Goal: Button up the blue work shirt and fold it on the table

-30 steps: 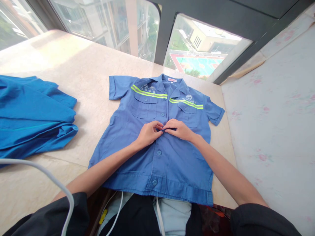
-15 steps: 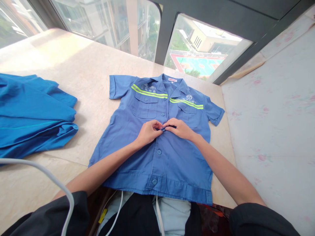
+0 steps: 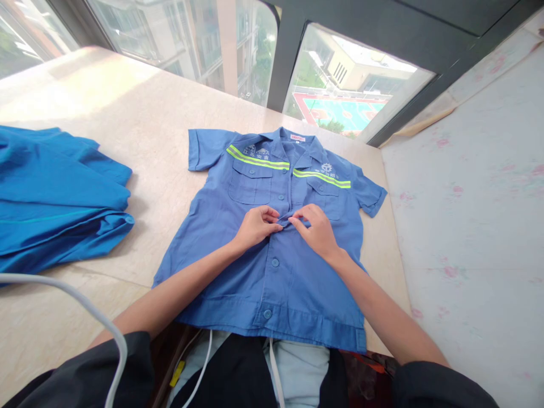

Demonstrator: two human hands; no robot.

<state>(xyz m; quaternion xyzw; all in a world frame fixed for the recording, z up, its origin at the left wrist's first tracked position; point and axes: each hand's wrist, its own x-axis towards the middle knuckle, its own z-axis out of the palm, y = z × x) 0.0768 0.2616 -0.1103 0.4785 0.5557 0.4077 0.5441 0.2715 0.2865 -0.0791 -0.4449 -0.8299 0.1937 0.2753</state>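
A blue short-sleeved work shirt (image 3: 238,266) lies front up, its collar toward the window. Yellow-green reflective strips cross its chest above two flap pockets, and buttons run down the front. My left hand (image 3: 258,226) pinches the front placket at mid-chest, lifting a small fold of cloth. Just to its right, my right hand (image 3: 315,228) has thumb and forefinger closed at the same placket edge. Whatever button lies between the fingers is hidden. Lower on the placket, a button (image 3: 275,263) shows below my hands.
At the left a brighter blue folded garment (image 3: 63,192) lies on the pale ledge (image 3: 157,119). A white cable (image 3: 85,303) arcs across the lower left. Windows (image 3: 340,85) border the far side, and a flower-patterned wall (image 3: 463,226) stands at the right.
My right hand has drawn slightly back to the right, its fingertips now a little apart from my left hand's. My left hand stays at the placket.
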